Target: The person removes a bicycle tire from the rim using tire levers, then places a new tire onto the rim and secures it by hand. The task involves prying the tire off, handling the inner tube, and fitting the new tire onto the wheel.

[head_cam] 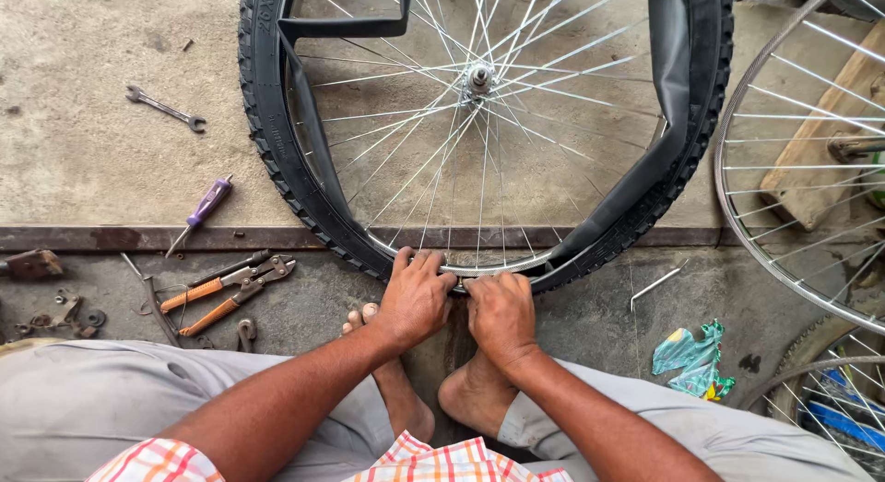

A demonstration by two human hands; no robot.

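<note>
A spoked bicycle wheel with a knobby black tyre lies on the concrete floor in front of me. A slack black inner tube hangs loose inside the tyre. The metal rim shows at the near edge. My left hand presses on the tyre and rim at the near edge, fingers curled over it. Beside it, my right hand grips the same spot, the two hands touching. My bare feet rest just below the hands.
Orange-handled pliers lie at the left with a purple-handled screwdriver and a spanner farther off. A bare spoked rim stands at the right. A crumpled green wrapper lies near my right knee.
</note>
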